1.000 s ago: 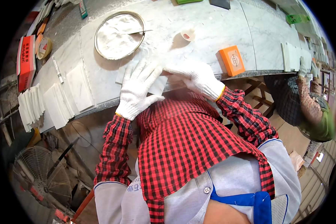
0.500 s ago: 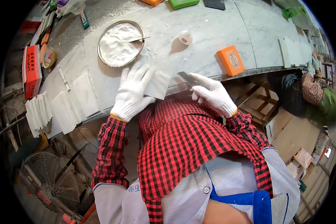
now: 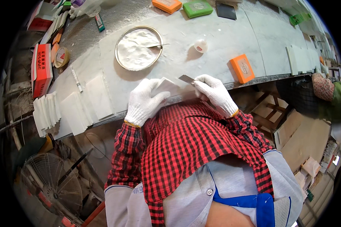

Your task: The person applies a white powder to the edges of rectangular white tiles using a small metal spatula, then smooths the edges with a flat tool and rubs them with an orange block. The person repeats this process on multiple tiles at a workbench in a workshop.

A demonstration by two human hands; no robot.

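My left hand (image 3: 144, 102), in a white knit glove, grips a thin white stone tile (image 3: 166, 85) at the near edge of the marble-topped table (image 3: 223, 47). The tile is tilted, with its left side inside my fingers. Just right of it, my gloved right hand (image 3: 215, 94) pinches a flat grey scraper blade (image 3: 186, 79), which points left toward the tile. Beyond my left hand stands a round metal pan (image 3: 118, 62) of white paste (image 3: 136, 47), a thin tool (image 3: 158, 46) resting in it. A small white bottle (image 3: 200, 46) is to its right.
An orange box (image 3: 242, 69) sits near the front edge; a green box (image 3: 197, 8) lies at the back. Tile strips (image 3: 76, 113) are stacked at left, by a red box (image 3: 41, 70) and a tape roll (image 3: 62, 57). A fan (image 3: 53, 185) stands below left. Another person (image 3: 324, 87) is at right.
My left hand, earlier spread flat over the tile, has curled its fingers around it and tilted it up. My right hand keeps the blade beside it. The whole view has shifted slightly.
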